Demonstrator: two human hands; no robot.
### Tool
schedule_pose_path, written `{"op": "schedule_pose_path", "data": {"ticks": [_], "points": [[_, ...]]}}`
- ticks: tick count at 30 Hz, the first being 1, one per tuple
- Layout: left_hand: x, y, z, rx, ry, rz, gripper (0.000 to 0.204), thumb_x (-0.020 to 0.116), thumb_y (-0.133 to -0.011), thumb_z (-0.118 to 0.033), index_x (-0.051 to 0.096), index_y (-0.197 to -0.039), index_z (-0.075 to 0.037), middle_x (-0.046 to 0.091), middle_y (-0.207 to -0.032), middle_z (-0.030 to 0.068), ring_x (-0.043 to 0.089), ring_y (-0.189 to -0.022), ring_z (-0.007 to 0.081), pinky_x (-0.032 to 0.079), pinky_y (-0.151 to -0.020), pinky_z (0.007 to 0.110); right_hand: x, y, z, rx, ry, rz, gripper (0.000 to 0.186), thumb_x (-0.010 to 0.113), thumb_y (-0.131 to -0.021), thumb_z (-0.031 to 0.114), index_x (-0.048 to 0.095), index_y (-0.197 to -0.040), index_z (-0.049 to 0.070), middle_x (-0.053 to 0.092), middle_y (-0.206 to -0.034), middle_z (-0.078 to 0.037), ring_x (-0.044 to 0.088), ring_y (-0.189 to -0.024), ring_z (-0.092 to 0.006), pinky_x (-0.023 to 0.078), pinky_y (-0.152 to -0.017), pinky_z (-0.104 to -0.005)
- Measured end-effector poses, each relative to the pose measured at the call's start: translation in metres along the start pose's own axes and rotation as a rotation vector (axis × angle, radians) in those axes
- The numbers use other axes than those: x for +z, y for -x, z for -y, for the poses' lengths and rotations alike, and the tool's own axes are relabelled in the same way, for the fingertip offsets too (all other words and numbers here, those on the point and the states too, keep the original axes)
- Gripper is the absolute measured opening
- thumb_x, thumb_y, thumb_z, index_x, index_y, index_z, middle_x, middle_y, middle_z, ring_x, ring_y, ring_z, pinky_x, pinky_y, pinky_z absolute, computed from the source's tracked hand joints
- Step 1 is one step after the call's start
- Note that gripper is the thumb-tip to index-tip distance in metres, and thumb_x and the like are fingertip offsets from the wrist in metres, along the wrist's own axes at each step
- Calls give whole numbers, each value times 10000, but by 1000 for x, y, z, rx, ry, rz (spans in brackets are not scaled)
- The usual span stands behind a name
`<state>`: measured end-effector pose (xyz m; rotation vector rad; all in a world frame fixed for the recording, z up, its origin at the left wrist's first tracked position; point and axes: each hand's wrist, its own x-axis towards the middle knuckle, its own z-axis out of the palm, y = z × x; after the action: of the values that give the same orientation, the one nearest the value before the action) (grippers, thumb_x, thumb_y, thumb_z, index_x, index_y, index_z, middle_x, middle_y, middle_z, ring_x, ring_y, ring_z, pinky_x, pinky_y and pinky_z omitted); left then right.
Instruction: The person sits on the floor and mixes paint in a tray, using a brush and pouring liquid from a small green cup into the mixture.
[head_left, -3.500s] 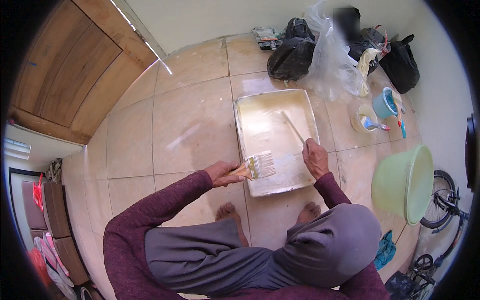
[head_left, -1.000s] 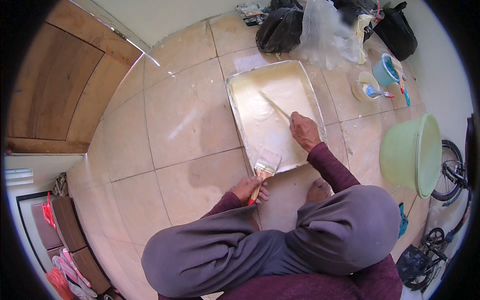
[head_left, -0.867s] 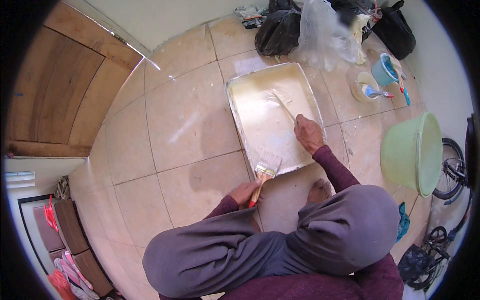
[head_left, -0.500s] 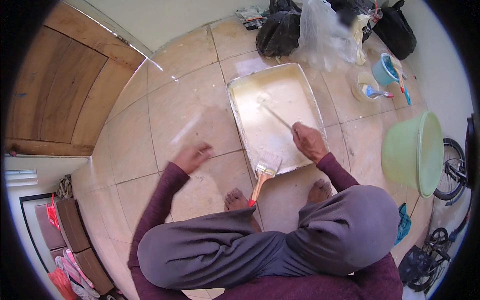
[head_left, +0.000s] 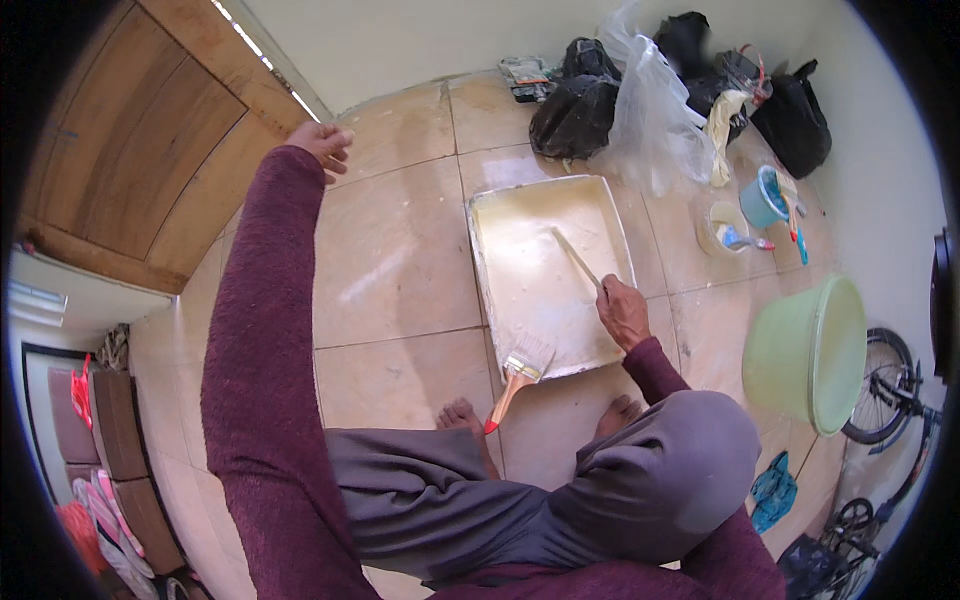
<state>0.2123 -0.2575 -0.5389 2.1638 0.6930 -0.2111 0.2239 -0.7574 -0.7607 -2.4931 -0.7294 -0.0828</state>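
My left hand (head_left: pixel 325 152) is raised at the upper left near the wooden door (head_left: pixel 135 160), empty, its fingers loosely curled and apart. My right hand (head_left: pixel 624 315) grips a thin pale stick (head_left: pixel 577 256), whose far end dips into cream-white liquid in the shallow tray (head_left: pixel 618 222). A wide paintbrush (head_left: pixel 512 391) with a wooden, red-tipped handle rests across the tray's near left rim, its bristles inside and its handle out over the floor between my bare feet.
Black bags (head_left: pixel 568 120) and clear plastic bags (head_left: pixel 645 130) line the back wall. Two small tubs with brushes, blue (head_left: pixel 760 205) and cream (head_left: pixel 720 235), sit at the right, beyond a large green tub (head_left: pixel 800 355). A bicycle (head_left: pixel 872 415), a teal cloth (head_left: pixel 772 495) and brown cushions (head_left: pixel 120 420) lie toward the edges.
My left hand has let go of the paintbrush, leaving it on the tray's rim, and has swung up toward the door. My right hand still holds the stick in the tray.
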Motion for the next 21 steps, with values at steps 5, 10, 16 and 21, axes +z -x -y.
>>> {"op": "schedule_pose_path", "data": {"ticks": [5,10,16,21], "points": [[28,-6,62,-182,-151,123,319,630,-861,-319,585,-986,-30,614,-804,88,648,-687,201,521,-562,359,12,-17,-15,90,97,-63,89,524,-829,96,480,-790,28,583,-674,-205,595,-641,-396,462,-579,-479],[34,-14,82,-127,-24,126,318,655,-853,-297,592,-945,0,627,-754,107,650,-613,202,514,-516,357,40,-33,10,37,67,-63,88,504,-830,97,492,-802,15,596,-694,-212,609,-649,-395,474,-568,-480],[35,-14,71,-54,37,24,347,651,-862,-324,589,-953,5,614,-757,79,642,-656,185,510,-546,337,56,-30,31,-12,68,33,88,510,-832,98,499,-827,11,605,-699,-205,616,-646,-389,494,-578,-470],[27,-12,80,-110,-38,116,344,627,-868,-350,573,-1006,-40,609,-840,71,633,-725,167,513,-601,339,56,-24,45,-125,11,78,97,523,-834,105,484,-817,17,591,-693,-180,606,-649,-378,483,-580,-455]]}}
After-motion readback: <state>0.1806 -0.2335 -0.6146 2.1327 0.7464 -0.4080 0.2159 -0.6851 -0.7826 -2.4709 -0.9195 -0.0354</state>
